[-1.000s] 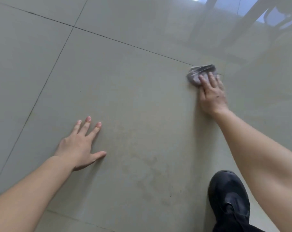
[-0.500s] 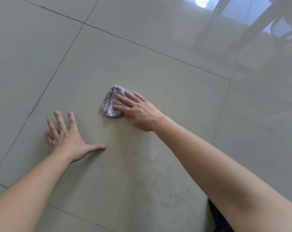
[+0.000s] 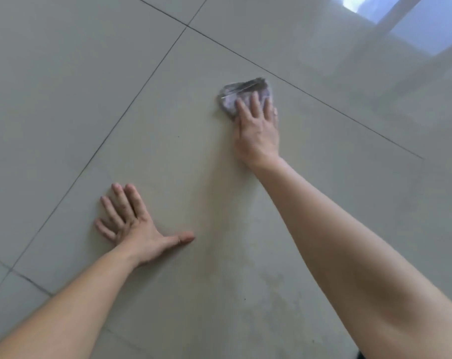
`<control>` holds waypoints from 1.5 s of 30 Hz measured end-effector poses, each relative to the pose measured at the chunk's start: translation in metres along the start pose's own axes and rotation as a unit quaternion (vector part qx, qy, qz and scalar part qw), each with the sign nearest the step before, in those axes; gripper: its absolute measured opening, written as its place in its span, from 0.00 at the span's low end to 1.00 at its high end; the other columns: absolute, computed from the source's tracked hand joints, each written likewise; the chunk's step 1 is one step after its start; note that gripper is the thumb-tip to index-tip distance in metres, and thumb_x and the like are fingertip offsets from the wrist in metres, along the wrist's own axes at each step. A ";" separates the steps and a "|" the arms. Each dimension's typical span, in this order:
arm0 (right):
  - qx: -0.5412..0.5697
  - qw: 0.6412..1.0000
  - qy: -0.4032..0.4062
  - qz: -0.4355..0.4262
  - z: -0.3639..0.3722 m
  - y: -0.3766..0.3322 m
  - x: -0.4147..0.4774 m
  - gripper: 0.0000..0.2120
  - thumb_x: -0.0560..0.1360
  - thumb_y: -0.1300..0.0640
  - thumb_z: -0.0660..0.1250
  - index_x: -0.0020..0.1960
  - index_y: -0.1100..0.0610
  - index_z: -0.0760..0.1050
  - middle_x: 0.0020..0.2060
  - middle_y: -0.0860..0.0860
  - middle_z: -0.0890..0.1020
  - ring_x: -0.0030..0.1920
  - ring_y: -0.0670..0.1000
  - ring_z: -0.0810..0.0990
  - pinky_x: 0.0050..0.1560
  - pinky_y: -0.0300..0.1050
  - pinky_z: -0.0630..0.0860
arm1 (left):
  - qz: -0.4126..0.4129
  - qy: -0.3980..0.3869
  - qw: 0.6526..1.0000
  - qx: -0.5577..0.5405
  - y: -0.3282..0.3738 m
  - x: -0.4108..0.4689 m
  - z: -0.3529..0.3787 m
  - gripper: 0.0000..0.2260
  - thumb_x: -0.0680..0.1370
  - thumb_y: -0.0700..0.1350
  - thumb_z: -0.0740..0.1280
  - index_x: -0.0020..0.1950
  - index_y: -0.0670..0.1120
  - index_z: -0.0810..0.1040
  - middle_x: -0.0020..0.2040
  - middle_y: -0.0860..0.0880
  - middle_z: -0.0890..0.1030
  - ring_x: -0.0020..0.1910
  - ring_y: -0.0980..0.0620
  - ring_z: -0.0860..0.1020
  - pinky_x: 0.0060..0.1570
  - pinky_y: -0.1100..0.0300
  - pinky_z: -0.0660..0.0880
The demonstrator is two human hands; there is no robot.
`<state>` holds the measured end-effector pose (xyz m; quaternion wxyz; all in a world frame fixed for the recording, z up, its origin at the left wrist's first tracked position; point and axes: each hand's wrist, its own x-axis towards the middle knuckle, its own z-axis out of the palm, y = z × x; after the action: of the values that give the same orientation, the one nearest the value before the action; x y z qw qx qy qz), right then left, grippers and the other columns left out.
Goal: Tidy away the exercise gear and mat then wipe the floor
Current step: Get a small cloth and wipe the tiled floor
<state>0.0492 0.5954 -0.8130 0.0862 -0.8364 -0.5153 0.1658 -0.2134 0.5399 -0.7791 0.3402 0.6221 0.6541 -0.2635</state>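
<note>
Pressing with straight fingers, the right hand [image 3: 257, 130] pins the grey cloth [image 3: 243, 95] to the floor [image 3: 64, 99], far and right of centre. Its grip is flat, not curled, and the cloth pokes out beyond the fingertips. The left hand [image 3: 135, 229], spread flat, braces nearer and holds nothing.

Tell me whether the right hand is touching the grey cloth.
Touching. The head view shows the right hand laid on the grey cloth, its straight fingers overlapping the fabric and pressing it to the floor.
</note>
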 end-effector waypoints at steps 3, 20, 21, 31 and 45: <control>-0.047 0.961 -0.120 -0.243 0.022 -0.073 -0.026 0.24 0.84 0.53 0.50 0.80 0.46 0.56 0.81 0.52 0.50 0.80 0.58 0.43 0.79 0.53 0.41 | -0.002 -0.011 1.000 0.001 0.001 -0.001 -0.003 0.74 0.47 0.82 0.64 0.69 0.46 0.17 0.65 0.47 0.14 0.71 0.40 0.21 0.69 0.35 0.31; -0.039 0.984 -0.052 -0.163 0.008 -0.113 0.116 0.28 0.80 0.58 0.54 0.79 0.46 0.59 0.81 0.53 0.53 0.80 0.59 0.48 0.78 0.56 0.49 | 0.004 -0.033 0.999 0.008 -0.005 0.004 -0.006 0.72 0.53 0.82 0.64 0.67 0.44 0.15 0.64 0.44 0.13 0.66 0.37 0.17 0.68 0.31 0.31; -0.042 0.966 -0.072 -0.245 0.019 -0.125 0.092 0.27 0.80 0.58 0.54 0.78 0.46 0.60 0.80 0.53 0.55 0.80 0.60 0.49 0.78 0.56 0.49 | 0.003 -0.033 0.999 0.011 -0.005 0.004 -0.006 0.72 0.53 0.82 0.64 0.67 0.44 0.15 0.64 0.44 0.13 0.66 0.37 0.17 0.68 0.31 0.32; -0.041 0.885 -0.113 -0.449 0.016 -0.035 0.023 0.27 0.77 0.62 0.58 0.76 0.51 0.68 0.76 0.53 0.66 0.77 0.58 0.61 0.77 0.55 0.57 | 0.007 -0.018 1.000 0.009 -0.005 0.004 -0.005 0.72 0.52 0.82 0.64 0.63 0.46 0.13 0.63 0.45 0.12 0.66 0.38 0.17 0.68 0.33 0.30; -0.031 0.928 -0.100 -0.358 0.037 -0.016 -0.105 0.25 0.77 0.58 0.56 0.75 0.52 0.69 0.77 0.54 0.65 0.78 0.59 0.58 0.78 0.53 0.52 | 0.012 0.010 1.000 0.001 -0.005 0.002 0.000 0.75 0.49 0.82 0.65 0.70 0.46 0.18 0.67 0.46 0.15 0.70 0.39 0.20 0.69 0.34 0.31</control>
<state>-0.0215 0.5080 -0.8223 0.0621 -0.5773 -0.7914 0.1911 -0.2180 0.5407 -0.7815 0.3359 0.6328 0.6497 -0.2541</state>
